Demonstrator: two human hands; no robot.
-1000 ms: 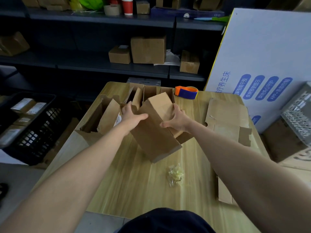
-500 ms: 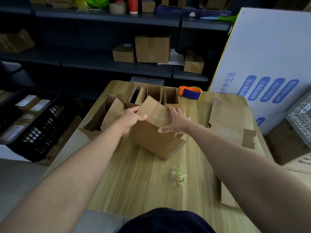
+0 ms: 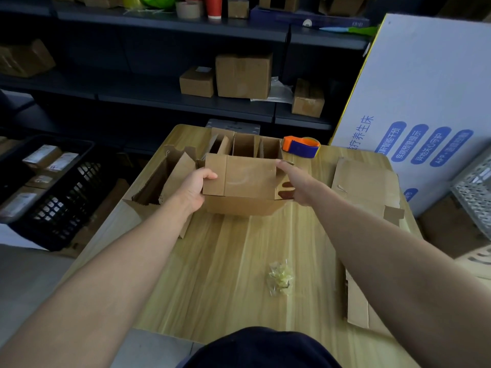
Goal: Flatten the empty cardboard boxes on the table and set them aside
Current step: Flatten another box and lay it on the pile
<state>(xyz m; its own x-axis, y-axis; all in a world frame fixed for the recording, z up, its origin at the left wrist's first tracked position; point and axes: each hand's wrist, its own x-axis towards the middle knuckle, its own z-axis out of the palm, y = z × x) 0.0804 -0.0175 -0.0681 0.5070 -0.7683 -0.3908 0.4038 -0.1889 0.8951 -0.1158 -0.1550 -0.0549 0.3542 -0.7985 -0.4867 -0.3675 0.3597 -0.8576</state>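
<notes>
Cardboard turns between both hands: the cardboard box [image 3: 244, 187], which stood tilted on one corner a moment ago, now sits low and square at the far middle of the table [image 3: 225, 274]. The left hand [image 3: 195, 187] grips its left edge, thumb on top. The right hand [image 3: 295, 181] holds the right end, fingers curled round a side flap. I judge that the flattening is only starting. More open boxes [image 3: 244, 146] crowd just behind it. Flattened boxes [image 3: 366, 187] lie at the right, a tape dispenser [image 3: 301, 146] beyond, and a crumpled wrapper [image 3: 280, 277] near.
</notes>
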